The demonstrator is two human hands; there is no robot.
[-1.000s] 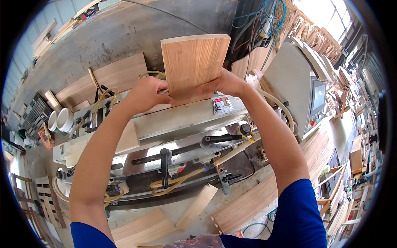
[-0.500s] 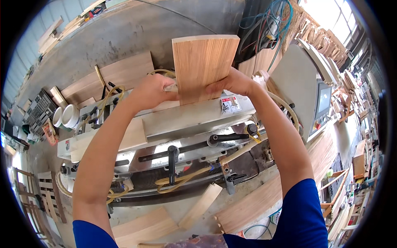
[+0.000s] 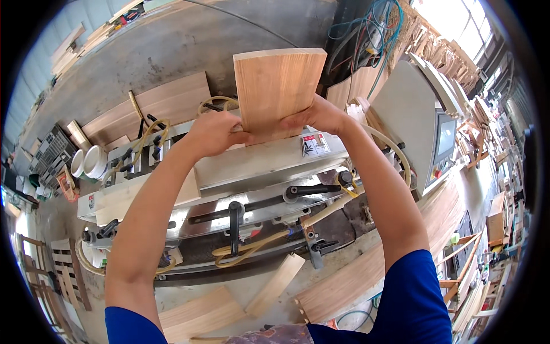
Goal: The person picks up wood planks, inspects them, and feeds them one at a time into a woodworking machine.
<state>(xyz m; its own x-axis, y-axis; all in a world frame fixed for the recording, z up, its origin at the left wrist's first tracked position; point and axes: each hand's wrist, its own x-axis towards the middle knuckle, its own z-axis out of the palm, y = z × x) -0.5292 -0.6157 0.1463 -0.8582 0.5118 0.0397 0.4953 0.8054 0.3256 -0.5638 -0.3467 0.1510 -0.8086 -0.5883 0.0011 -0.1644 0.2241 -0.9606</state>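
Note:
A light-brown wooden board [image 3: 278, 86] stands upright, rising behind the long grey metal beam of a machine [image 3: 258, 167]. Its lower end is hidden behind the beam. My right hand [image 3: 322, 118] grips the board's right edge, fingers lying across its near face. At the lower left edge, my left hand [image 3: 216, 133] is closed with the thumb pointing across to the board. Some of its fingers are hidden behind the wood.
Black clamp levers [image 3: 235, 221] and yellow hoses [image 3: 252, 250] line the machine's near side. A grey control cabinet [image 3: 404, 114] stands at right. Loose boards [image 3: 344, 286] lie below, and white buckets [image 3: 94, 162] sit at left. A stained grey wall [image 3: 189, 46] rises behind.
My left hand has shifted right and closed in against the board's left edge. The board and my right hand appear slightly further left, along with the whole view.

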